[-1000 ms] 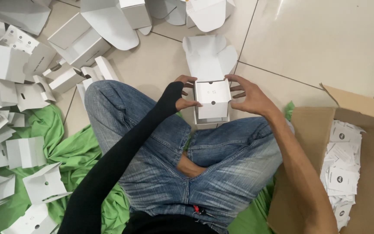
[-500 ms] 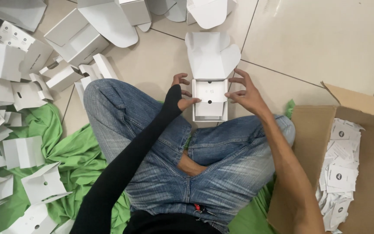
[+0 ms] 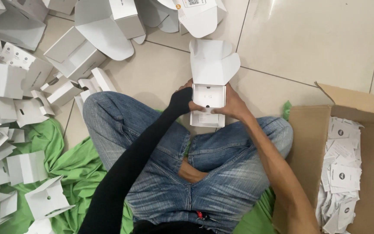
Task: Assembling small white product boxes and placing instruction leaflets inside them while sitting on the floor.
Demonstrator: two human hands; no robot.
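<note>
I sit cross-legged on a tiled floor in blue jeans. Both hands hold a small white cardboard box (image 3: 208, 106) in front of my knees. Its rounded lid flap (image 3: 213, 63) stands open, pointing away from me. A white insert with small holes lies inside the box. My left hand (image 3: 186, 100), in a black sleeve, grips the box's left side. My right hand (image 3: 233, 106) grips the right side, thumb pressing on the insert.
A heap of white folded boxes and flat inserts (image 3: 18, 86) covers the floor at left and top. A green cloth (image 3: 72, 162) lies under my left leg. A brown carton (image 3: 369, 130) at right holds several small white cards (image 3: 340, 173).
The box's lid flap has swung fully open, away from me. My hands have shifted on the box, and my right thumb now presses the insert down inside it.
</note>
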